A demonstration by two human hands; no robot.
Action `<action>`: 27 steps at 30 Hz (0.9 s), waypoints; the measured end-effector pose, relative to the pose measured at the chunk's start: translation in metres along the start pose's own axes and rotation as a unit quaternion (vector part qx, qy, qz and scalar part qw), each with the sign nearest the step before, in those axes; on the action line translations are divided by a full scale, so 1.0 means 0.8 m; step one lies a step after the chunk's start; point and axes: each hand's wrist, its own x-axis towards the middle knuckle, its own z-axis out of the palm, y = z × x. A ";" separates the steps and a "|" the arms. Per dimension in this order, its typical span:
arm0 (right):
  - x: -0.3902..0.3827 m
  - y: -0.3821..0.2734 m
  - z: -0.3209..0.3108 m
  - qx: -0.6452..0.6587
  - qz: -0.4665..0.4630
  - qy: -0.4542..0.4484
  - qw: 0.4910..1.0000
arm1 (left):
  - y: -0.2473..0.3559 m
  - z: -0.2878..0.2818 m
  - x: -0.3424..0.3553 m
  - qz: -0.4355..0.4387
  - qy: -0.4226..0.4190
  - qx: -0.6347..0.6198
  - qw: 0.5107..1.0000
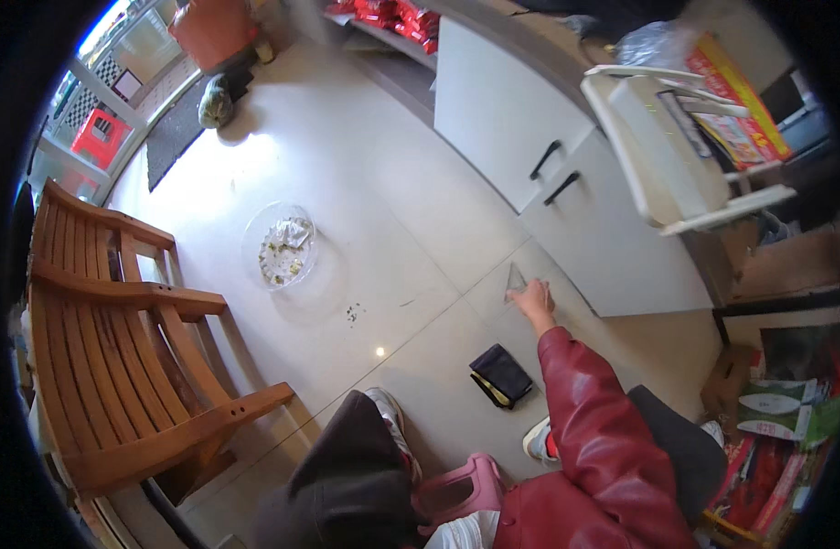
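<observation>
My right hand (532,304), in a dark red leather-look sleeve, reaches low over the floor in front of the cabinet doors. Its fingers are closed on a clear triangle, which looks like a set square (513,282). The set square's tip points away from me. Nearer to me on the tiles lies a dark pouch (502,373) with a yellowish edge showing along its side. My left hand is out of view.
Left stands a slatted wooden chair (118,320). A clear round dish (252,245) with scraps sits on the floor. White cabinet doors (502,110) with black handles are at the right, below a white folding stool (658,146). A pink stool (479,480) is between my legs.
</observation>
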 end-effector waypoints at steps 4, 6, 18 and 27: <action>0.029 -0.013 0.023 -0.065 0.024 0.076 0.995 | -0.022 -0.015 -0.033 -0.089 0.011 -0.004 0.996; 0.037 -0.017 0.022 -0.035 0.031 0.049 0.998 | -0.025 -0.025 -0.053 -0.115 0.015 -0.001 0.993; -0.147 -0.043 -0.074 0.544 -0.158 0.179 0.804 | 0.002 -0.073 0.023 -0.007 0.038 0.084 0.996; -0.163 0.124 -0.437 0.578 -0.095 0.504 0.634 | 0.107 0.000 0.168 0.173 0.006 0.172 0.970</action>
